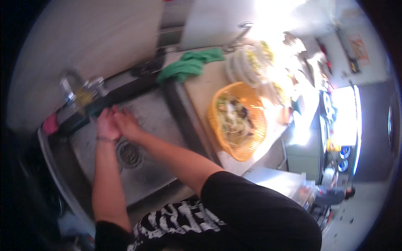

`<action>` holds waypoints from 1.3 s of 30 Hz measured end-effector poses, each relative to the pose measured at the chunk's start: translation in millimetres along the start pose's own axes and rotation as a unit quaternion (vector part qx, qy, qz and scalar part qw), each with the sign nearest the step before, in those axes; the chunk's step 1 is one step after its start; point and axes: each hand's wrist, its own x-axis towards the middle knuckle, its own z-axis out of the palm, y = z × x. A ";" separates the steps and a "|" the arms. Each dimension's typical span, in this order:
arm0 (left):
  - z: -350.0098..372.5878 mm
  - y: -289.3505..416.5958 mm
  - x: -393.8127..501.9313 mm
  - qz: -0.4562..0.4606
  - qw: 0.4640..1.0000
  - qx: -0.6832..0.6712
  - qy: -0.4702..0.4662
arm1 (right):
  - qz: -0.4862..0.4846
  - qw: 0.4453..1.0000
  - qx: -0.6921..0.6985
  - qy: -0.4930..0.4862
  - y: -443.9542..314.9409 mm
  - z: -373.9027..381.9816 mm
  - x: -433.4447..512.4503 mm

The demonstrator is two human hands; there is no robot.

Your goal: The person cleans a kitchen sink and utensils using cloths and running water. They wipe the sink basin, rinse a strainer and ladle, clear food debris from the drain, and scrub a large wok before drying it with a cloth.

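Observation:
My left hand (107, 125), with a thin band around its wrist, is over a metal sink basin (150, 175) near its back edge. My right hand (128, 123) lies against it, palms towards each other and fingers stretched out. No object shows in either hand, though blur hides the space between them. Just behind the fingers stands a metal faucet (70, 91) with a yellowish thing at its middle. Whether water runs from it cannot be made out. Below the hands is the round drain (130, 153).
On the counter (201, 91) right of the sink lie a green cloth (191, 65) and an orange plastic basket (216, 138) with food scraps. Behind it stand stacked pale bowls (234, 67), partly lost in glare. A pink cloth (50, 124) hangs at the sink's left corner. Another person (329, 194) is far right.

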 end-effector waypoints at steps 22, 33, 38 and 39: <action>-61.6 -83.2 -176.3 0.041 0.891 0.429 0.146 | -0.083 0.995 -0.063 -0.003 -163.3 -168.4 -147.3; -60.7 -70.1 -276.0 0.145 0.961 -0.064 0.227 | 0.075 0.942 0.054 -0.323 -151.8 -21.8 -152.9; -101.7 -65.0 -341.8 0.456 0.829 -0.114 0.302 | -0.013 0.865 0.050 -0.499 -163.9 22.6 -186.1; -116.5 -61.4 -356.7 0.500 0.799 -0.107 0.316 | -0.018 0.841 0.008 -0.541 -158.2 35.5 -198.3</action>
